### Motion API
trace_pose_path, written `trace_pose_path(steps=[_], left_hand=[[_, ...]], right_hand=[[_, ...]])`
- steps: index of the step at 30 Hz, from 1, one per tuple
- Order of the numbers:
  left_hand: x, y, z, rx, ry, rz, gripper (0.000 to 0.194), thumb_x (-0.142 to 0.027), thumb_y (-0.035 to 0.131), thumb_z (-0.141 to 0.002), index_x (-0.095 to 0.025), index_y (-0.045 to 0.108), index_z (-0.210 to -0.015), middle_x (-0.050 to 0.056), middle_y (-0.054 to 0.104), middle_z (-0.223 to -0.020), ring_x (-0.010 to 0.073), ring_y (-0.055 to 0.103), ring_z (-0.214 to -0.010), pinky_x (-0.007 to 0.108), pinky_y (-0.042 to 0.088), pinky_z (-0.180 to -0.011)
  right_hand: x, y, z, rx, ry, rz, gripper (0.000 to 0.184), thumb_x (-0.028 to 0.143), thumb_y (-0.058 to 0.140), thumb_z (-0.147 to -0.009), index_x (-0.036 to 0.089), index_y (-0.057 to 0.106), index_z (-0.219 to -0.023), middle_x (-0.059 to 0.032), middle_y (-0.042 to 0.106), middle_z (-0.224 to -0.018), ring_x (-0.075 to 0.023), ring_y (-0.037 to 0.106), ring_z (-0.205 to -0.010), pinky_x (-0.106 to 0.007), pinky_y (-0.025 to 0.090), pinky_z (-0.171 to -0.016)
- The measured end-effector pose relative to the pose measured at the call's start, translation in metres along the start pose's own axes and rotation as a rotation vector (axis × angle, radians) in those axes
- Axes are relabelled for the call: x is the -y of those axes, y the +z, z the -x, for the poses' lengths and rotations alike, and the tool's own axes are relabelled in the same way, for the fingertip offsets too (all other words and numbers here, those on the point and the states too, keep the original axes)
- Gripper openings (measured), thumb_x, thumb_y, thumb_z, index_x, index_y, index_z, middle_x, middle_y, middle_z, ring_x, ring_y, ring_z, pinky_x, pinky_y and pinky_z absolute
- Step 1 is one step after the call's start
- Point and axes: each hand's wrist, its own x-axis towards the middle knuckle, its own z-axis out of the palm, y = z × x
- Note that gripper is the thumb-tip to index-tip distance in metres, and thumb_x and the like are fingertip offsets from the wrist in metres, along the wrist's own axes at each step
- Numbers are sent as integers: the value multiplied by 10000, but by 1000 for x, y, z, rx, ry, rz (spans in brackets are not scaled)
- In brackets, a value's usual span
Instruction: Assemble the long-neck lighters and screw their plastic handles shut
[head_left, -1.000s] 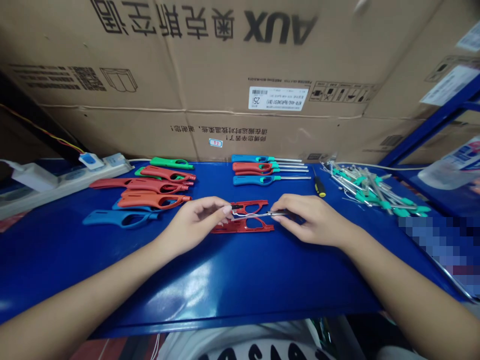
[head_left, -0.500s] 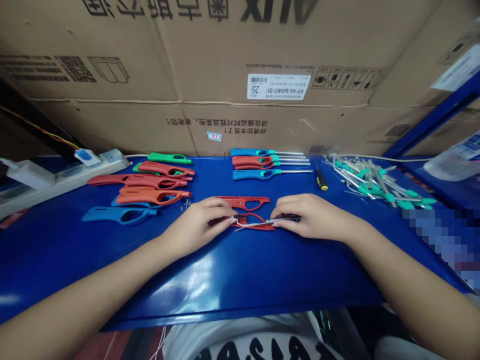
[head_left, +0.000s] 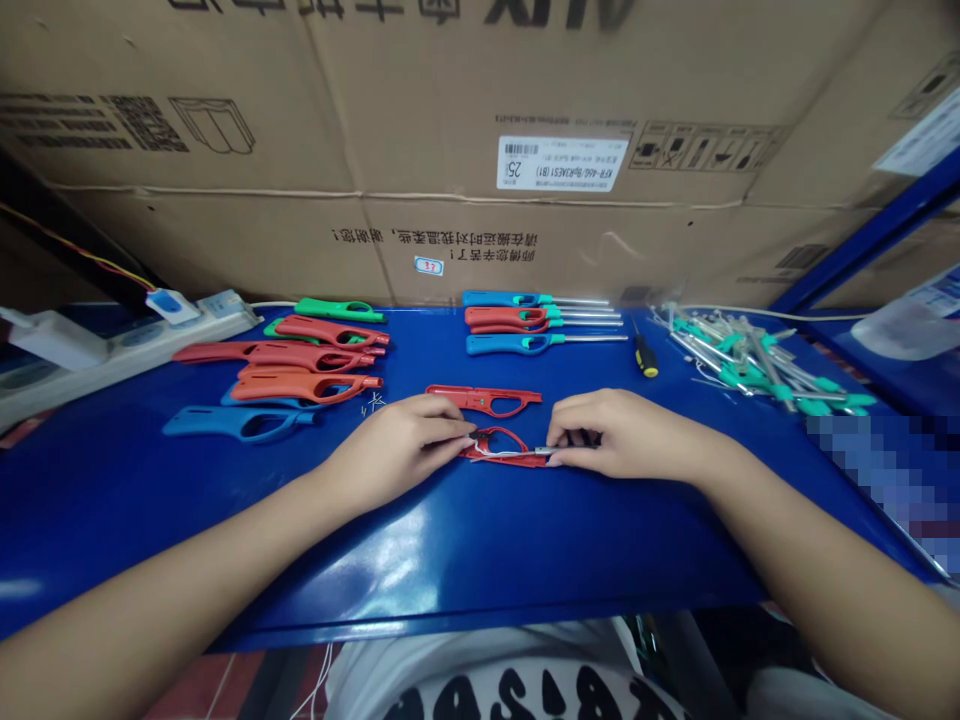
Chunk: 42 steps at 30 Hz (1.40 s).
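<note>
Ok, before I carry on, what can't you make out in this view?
All in the head view:
- near red shell, left end: covered by left hand
- metal rod, right end: hidden in right hand
- bottle: cut off by right edge
- carton, large lettering: cut off by top edge
- green speck in far red shell: too small

Blue tabletop [head_left: 450, 560] shown under the hands, its sheen lit softly; beyond them it is backed by a printed cardboard carton [head_left: 420, 150]. Blue frame bars [head_left: 870, 245] are seen to the right. Reddish floor [head_left: 202, 685], apparently tiled, is glimpsed below.
</note>
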Motion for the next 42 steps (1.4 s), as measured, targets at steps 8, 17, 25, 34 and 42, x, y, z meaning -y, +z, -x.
trace_pose_path(steps=[8, 17, 25, 34, 42], left_hand=[[-3, -1, 1, 32, -45, -46, 231, -235, 581, -996, -179, 754, -1139, 69, 705, -1056, 189, 691, -914, 322, 568, -819], [-7, -5, 2, 94, -79, -118, 259, -240, 537, -1015, -207, 762, -1139, 59, 702, -1092, 197, 699, -938, 313, 562, -798], [-10, -5, 1, 112, -103, -177, 250, -233, 538, -1014, -220, 765, -1117, 45, 710, -1102, 192, 711, -922, 286, 547, -763], [-13, -3, 1, 65, -119, -206, 228, -228, 560, -1002, -223, 776, -1075, 39, 711, -1044, 170, 709, -860, 266, 523, -714], [-16, 3, 2, 40, -100, -176, 229, -229, 549, -1006, -201, 767, -1073, 50, 714, -1011, 178, 703, -872, 269, 536, -732]], right_hand=[[3, 2, -3, 17, 6, 17, 107, 298, 717, -892, 195, 707, -866, -1, 691, -840, -123, 593, -711, -242, 378, -615], [4, 4, -5, -25, 15, 82, 82, 257, 689, -912, 186, 696, -873, -20, 692, -876, -148, 607, -769, -256, 375, -663], [13, 6, -8, -12, 56, 212, 155, 257, 622, -959, 164, 688, -854, -43, 674, -888, -155, 603, -763, -264, 381, -664], [5, 7, -8, -88, 11, 269, 259, 325, 549, -996, 159, 727, -907, -80, 679, -923, -185, 632, -790, -296, 417, -698], [-6, 8, -13, -121, 118, -45, 231, 366, 669, -913, 165, 680, -799, -32, 657, -787, -142, 550, -692, -263, 382, -636]])
